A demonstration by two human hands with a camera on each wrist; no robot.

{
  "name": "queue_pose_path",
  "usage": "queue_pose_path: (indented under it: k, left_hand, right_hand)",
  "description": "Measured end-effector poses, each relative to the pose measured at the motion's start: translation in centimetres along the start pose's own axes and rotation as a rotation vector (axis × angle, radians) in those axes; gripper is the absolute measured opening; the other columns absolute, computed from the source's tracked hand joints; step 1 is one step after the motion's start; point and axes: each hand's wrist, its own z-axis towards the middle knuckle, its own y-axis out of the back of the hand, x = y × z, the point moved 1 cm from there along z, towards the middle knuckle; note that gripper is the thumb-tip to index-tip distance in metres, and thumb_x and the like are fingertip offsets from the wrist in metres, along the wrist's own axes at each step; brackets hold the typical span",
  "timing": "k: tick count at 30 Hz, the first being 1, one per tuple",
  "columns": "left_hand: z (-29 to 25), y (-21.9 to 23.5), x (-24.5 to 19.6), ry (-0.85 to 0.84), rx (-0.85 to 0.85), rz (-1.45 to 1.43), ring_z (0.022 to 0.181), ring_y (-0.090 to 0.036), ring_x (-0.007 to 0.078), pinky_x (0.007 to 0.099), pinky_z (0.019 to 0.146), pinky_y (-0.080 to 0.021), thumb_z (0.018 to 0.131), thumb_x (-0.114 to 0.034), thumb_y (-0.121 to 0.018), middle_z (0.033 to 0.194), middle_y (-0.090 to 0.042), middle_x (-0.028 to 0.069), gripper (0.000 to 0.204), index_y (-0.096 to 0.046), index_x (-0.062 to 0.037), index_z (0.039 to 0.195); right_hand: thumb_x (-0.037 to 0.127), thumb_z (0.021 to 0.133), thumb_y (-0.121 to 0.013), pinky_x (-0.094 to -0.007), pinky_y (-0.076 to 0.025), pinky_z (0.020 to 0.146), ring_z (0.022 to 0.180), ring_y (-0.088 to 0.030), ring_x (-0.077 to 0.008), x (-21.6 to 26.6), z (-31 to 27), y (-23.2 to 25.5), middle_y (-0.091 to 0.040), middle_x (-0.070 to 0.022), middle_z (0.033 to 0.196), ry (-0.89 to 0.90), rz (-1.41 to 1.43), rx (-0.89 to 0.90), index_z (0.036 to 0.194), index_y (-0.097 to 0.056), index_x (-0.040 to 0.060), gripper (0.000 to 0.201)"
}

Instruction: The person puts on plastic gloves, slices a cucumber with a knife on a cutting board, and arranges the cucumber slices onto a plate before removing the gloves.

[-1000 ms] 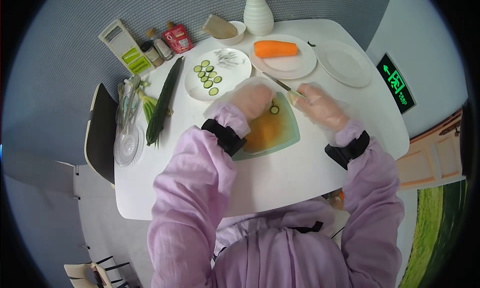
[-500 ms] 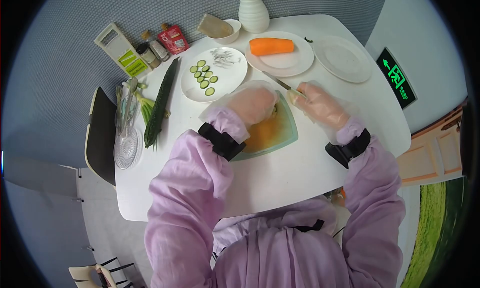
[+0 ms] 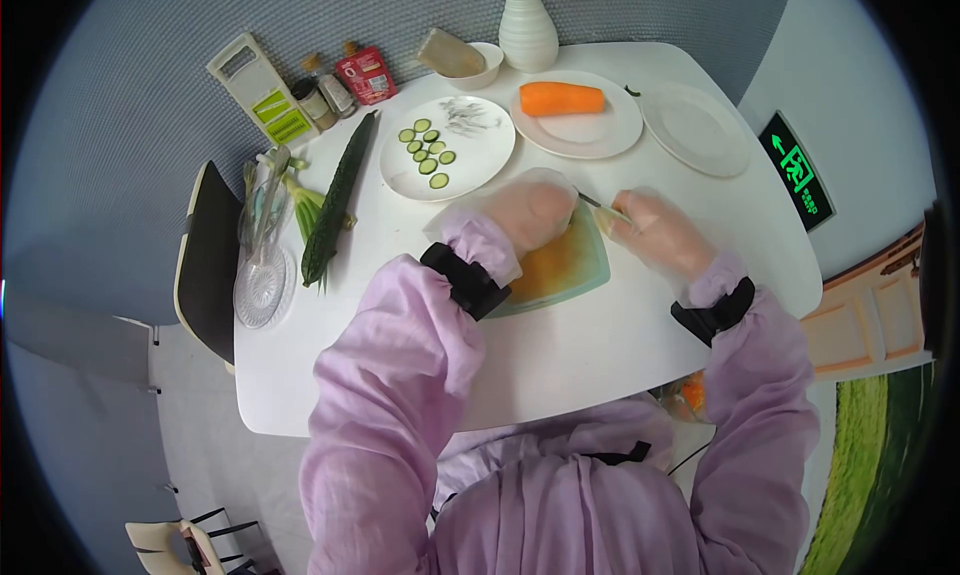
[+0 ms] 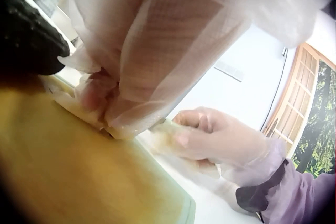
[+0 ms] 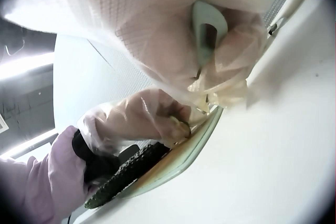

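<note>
Left hand (image 3: 533, 211): palm down over the board (image 3: 588, 277), fingers bent; cannot tell whether it grips anything.
Right hand (image 3: 660, 233): apart from the left, clamped on the knife (image 5: 199, 24).
Cucumber (image 5: 126, 175): on the board, beneath the left wrist.

The white worktop (image 3: 590, 375) fills the middle of the head view, a pale green cutting board (image 3: 560, 270) near its centre. Three white plates (image 3: 695, 130), a bowl (image 3: 484, 76) and a vase (image 3: 528, 35) stand towards the top; at upper left are a grater (image 3: 262, 93), two jars (image 3: 338, 95) and a red pouch (image 3: 366, 77), and at left a long cucumber (image 3: 337, 205), green stalks (image 3: 306, 210) and a glass dish (image 3: 262, 291).
</note>
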Motion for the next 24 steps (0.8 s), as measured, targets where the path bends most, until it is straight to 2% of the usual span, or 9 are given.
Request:
queue_pose_path:
  k: [5,8,12,15,18,20,21,23,24]
  left_hand:
    - [-1.1,5.2,-1.1,0.067,0.035,-0.01,0.068,-0.06,0.0285,0.037,0.063,-0.047,0.074,-0.012,-0.057,0.074,-0.062,0.0143,0.017,-0.063,-0.0022,0.087]
    - [-2.1,7.5,0.2,0.345,0.118,-0.399,0.055,-0.054,0.0108,0.0252,0.053,-0.043,0.074,-0.008,-0.056,0.067,-0.06,0.0078,0.017,-0.061,0.0056,0.085]
    - [-3.7,7.4,3.1,0.397,0.067,-0.563,0.056,-0.055,0.0113,0.0241,0.054,-0.044,0.074,-0.005,-0.058,0.069,-0.061,0.007,0.017,-0.06,0.0072,0.085]
    - [-4.6,7.2,4.2,0.405,0.044,-0.691,0.058,-0.055,0.011,0.0235,0.054,-0.044,0.074,-0.003,-0.059,0.07,-0.061,0.0057,0.016,-0.059,0.0082,0.086]
    - [-5.6,7.8,3.9,0.395,0.008,-0.78,0.058,-0.055,0.0094,0.0224,0.053,-0.044,0.077,-0.006,-0.06,0.071,-0.061,0.005,0.016,-0.06,0.0073,0.086]
    - [-5.7,8.1,3.7,0.375,-0.079,-0.776,0.058,-0.056,0.0086,0.0223,0.053,-0.044,0.072,-0.004,-0.062,0.067,-0.063,0.0062,0.015,-0.063,0.0074,0.082]
    - [-5.6,8.1,3.9,0.376,-0.082,-0.776,0.058,-0.056,0.0086,0.0223,0.053,-0.044,0.072,-0.004,-0.062,0.067,-0.063,0.0062,0.015,-0.063,0.0074,0.082]
    - [-5.4,8.0,4.5,0.424,-0.141,-0.855,0.059,-0.057,0.0064,0.0207,0.052,-0.043,0.073,-0.006,-0.062,0.066,-0.063,0.0055,0.015,-0.064,0.0064,0.082]
    - [-5.5,8.0,4.9,0.43,-0.147,-0.851,0.059,-0.057,0.0064,0.0207,0.052,-0.043,0.073,-0.006,-0.062,0.066,-0.063,0.0055,0.015,-0.064,0.0064,0.082]
  right_hand:
    - [0.025,0.084,-0.058,-0.0435,-0.045,0.067,0.074,-0.057,-0.0373,0.3,-0.9,-1.5,-0.058,-0.0167,0.077,0.142,-0.166,0.068,0.089,-0.054,0.0019,0.024]
    - [0.026,0.08,-0.062,-0.0437,-0.047,0.065,0.073,-0.059,-0.0357,2.7,-0.3,-1.6,-0.06,-0.0153,0.077,0.067,-0.431,0.201,0.089,-0.056,0.0031,0.025]
    - [0.03,0.078,-0.064,-0.0425,-0.048,0.066,0.074,-0.06,-0.0333,5.2,-0.4,-0.4,-0.06,-0.0146,0.078,0.054,-0.595,0.288,0.088,-0.057,0.0036,0.029]
    - [0.031,0.077,-0.065,-0.0414,-0.048,0.067,0.076,-0.06,-0.0325,6.4,-0.5,1.0,-0.061,-0.0137,0.079,0.107,-0.595,0.233,0.086,-0.058,0.0035,0.03]
    - [0.031,0.078,-0.065,-0.0415,-0.048,0.068,0.078,-0.06,-0.0331,7.2,1.3,1.8,-0.061,-0.0137,0.082,0.028,-0.589,0.124,0.083,-0.058,0.0036,0.029]
    - [0.029,0.081,-0.064,-0.0366,-0.049,0.067,0.077,-0.061,-0.0261,6.7,3.5,2.1,-0.061,-0.0092,0.078,0.291,-0.363,0.027,0.085,-0.059,0.0016,0.028]
    - [0.029,0.081,-0.064,-0.0366,-0.049,0.067,0.077,-0.061,-0.0261,6.9,4.6,1.9,-0.061,-0.0092,0.078,0.294,-0.363,0.027,0.085,-0.059,0.0016,0.028]
    - [0.02,0.079,-0.063,-0.0312,-0.048,0.06,0.063,-0.058,-0.0172,8.2,7.2,0.8,-0.06,-0.0078,0.069,0.271,0.418,0.145,0.086,-0.062,0.0007,0.021]
    - [0.02,0.079,-0.063,-0.0312,-0.048,0.06,0.063,-0.058,-0.0172,8.6,8.2,0.2,-0.06,-0.0078,0.069,0.279,0.421,0.15,0.086,-0.062,0.0007,0.021]
